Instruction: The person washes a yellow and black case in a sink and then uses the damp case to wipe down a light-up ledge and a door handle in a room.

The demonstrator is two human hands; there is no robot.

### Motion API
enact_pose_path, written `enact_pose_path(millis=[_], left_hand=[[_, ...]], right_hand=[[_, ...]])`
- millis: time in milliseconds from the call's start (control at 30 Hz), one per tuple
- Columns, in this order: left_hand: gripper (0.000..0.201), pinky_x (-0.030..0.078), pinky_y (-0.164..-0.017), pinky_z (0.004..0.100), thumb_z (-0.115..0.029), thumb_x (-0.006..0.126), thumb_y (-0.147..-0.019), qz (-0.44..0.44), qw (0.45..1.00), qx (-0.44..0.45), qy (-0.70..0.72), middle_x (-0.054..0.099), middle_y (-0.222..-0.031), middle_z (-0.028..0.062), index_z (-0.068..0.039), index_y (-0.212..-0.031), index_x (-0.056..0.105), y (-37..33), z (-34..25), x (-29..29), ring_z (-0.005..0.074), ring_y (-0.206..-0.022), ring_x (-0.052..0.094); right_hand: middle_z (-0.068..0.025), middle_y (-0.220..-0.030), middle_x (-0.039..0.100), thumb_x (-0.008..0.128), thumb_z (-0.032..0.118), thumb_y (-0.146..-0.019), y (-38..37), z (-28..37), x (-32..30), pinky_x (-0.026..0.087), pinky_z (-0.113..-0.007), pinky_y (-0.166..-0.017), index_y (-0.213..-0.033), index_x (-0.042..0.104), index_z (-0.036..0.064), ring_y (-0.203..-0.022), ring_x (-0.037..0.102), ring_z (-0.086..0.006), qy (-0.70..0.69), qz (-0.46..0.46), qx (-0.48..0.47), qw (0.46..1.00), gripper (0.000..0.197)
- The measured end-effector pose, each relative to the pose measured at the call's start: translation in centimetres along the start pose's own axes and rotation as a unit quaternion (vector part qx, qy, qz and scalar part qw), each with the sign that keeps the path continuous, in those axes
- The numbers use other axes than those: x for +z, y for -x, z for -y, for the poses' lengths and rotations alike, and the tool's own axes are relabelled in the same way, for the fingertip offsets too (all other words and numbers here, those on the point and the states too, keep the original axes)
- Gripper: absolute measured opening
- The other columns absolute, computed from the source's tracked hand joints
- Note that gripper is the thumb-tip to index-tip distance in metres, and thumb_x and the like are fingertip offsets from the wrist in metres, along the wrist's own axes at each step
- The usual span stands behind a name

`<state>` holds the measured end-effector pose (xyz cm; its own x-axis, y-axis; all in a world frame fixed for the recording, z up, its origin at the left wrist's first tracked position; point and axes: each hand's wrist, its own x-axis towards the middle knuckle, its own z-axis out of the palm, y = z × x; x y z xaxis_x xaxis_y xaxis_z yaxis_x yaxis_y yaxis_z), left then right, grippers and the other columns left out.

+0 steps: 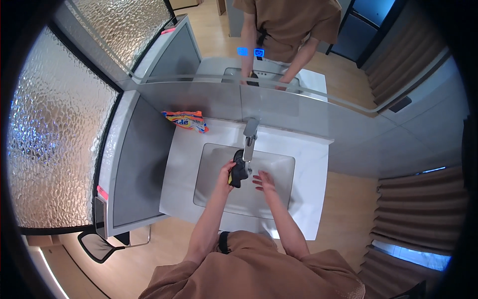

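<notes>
My left hand (227, 173) grips a black, shoe-shaped object (239, 170) with a yellow edge by its left side; its exact kind is hard to tell. The object is held over the white sink basin (205, 189), just left of and below the spout of a chrome faucet (250, 137). To the right of the faucet, my right hand (264, 180) is above the basin with its fingers apart and nothing in them. A small gap separates it from the black object.
An orange, white and blue plastic packet (187, 120) lies on the white counter (180, 172) at the back left. A grey partition (139, 169) with textured glass borders the left side. Behind the faucet rises a mirror (209, 45). A chair (99, 247) stands at lower left, brown curtains (423, 214) hang at right.
</notes>
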<state>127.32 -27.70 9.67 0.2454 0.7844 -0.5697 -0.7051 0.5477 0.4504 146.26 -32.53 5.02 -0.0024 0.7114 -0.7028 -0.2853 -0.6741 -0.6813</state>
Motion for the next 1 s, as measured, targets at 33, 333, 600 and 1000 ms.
enact_pose_path(millis=[33,333,600,1000], left_hand=[[0.037,0.06,-0.085,0.0414,-0.007,0.06,-0.088,-0.002,1.0,0.0,-0.003,0.069,-0.113,0.0126,-0.006,-0.125,0.057,0.7,-0.3,0.3,0.0269,-0.097,0.07],[0.036,0.057,-0.093,0.0428,-0.007,0.058,-0.092,-0.096,0.992,0.053,-0.064,0.067,-0.12,0.0112,-0.012,-0.128,0.059,-1.9,0.8,-6.8,0.0268,-0.108,0.066],[0.046,0.054,-0.09,0.0483,-0.028,0.062,-0.1,-0.06,0.984,-0.024,-0.164,0.065,-0.109,0.0054,-0.015,-0.14,0.044,-1.8,3.0,-5.8,0.0211,-0.099,0.064],[0.039,0.054,-0.079,0.0314,-0.002,0.067,-0.087,-0.233,0.772,0.319,-0.498,0.07,-0.099,0.0134,0.006,-0.125,0.061,-6.0,5.1,-4.8,0.0178,-0.085,0.066]], right_hand=[[-0.0118,-0.132,0.062,0.049,0.05,-0.101,-0.4,-0.3,0.3,0.053,-0.034,-0.082,-0.146,0.041,0.0093,-0.108,0.067,-0.0259,-0.008,-0.009,0.096,0.995,0.061],[-0.0051,-0.107,0.069,0.06,0.031,-0.1,-3.6,-1.4,5.8,0.052,-0.039,-0.09,-0.118,0.064,0.0035,-0.097,0.067,-0.0243,-0.201,0.058,-0.09,0.974,0.033],[-0.0309,-0.087,0.065,0.051,0.05,-0.099,-5.3,-0.7,5.5,0.049,-0.052,-0.078,-0.084,0.068,-0.0031,-0.088,0.063,-0.0495,0.283,-0.254,-0.253,0.89,0.058],[-0.023,-0.086,0.07,0.07,0.042,-0.089,-6.5,-1.6,2.8,0.053,-0.046,-0.076,-0.091,0.072,-0.0005,-0.083,0.068,-0.0402,0.261,-0.145,-0.286,0.911,0.043]])
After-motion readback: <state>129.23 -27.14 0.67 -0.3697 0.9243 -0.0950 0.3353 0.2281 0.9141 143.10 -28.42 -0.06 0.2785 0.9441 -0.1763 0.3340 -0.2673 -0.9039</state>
